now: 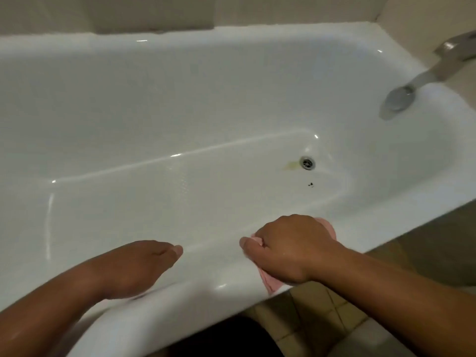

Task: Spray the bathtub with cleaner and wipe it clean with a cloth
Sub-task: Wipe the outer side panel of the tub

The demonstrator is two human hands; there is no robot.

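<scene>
Right fingers curled round pink cloth; right hand presses it on the bathtub near rim and inner wall. Left hand rests on the same rim, thumb straight. Its fingers are hidden, can't tell curl. Drain well apart.

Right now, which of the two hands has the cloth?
The right hand, nearer the drain end: its fingers curl over the pink cloth on the bathtub near rim. The left hand rests bare on the rim, holding nothing.
</scene>
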